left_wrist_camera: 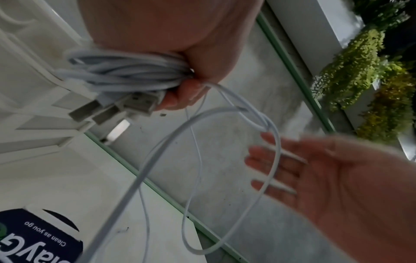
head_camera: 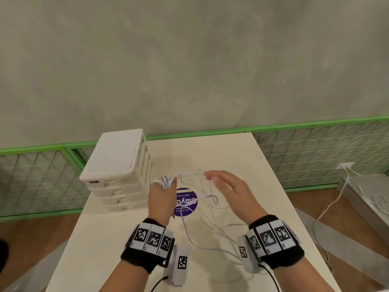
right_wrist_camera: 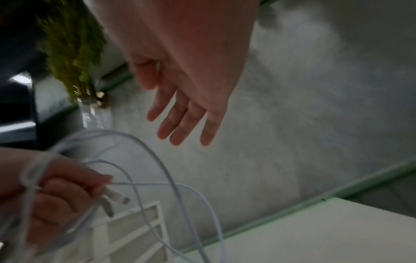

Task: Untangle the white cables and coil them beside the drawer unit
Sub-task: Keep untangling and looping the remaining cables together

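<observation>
Here the left hand (head_camera: 161,196), mid-frame beside the drawers (head_camera: 120,171), clamps a wound bundle of cables (left_wrist_camera: 126,73) so it stays coiled; the right hand (head_camera: 228,190) hovers spread, empty, over loose loops.

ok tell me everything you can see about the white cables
The white cables are thin, smooth and round, plastic-looking. Part is wound into a tight bundle gripped by the left hand, with flat metal USB plugs sticking out beside the fingers. The rest hangs in loose, crossing loops down to the table, in front of the drawer unit. The right hand is open beside the loops.
</observation>
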### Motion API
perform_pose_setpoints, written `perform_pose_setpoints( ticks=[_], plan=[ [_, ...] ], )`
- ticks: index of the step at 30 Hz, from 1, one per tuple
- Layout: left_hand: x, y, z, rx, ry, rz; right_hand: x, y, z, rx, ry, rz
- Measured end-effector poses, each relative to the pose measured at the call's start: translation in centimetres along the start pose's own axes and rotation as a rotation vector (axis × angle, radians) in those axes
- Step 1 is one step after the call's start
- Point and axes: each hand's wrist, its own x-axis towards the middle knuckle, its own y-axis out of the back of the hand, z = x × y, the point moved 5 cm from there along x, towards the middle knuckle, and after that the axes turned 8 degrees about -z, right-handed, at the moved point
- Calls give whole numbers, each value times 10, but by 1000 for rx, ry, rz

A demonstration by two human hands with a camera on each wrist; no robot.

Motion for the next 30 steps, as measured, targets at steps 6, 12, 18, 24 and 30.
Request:
perform_pose_setpoints(
  ticks=[6,12,18,24,30],
  plan=[
    [2,9,3,15,0,-10,4,-15,8,-74,-106,-201],
    [13,42,-2,16,43,12,-2,30,29,135,-89,26],
    [20,48,-22,74,129,-63,-15,78,117,-54,-490,454],
    [14,14,-29,74,94,-52,4,3,38,-281,80,216],
    [12,8,-19,52,63,-77,7,-68,40,-512,71,-323]
  ],
)
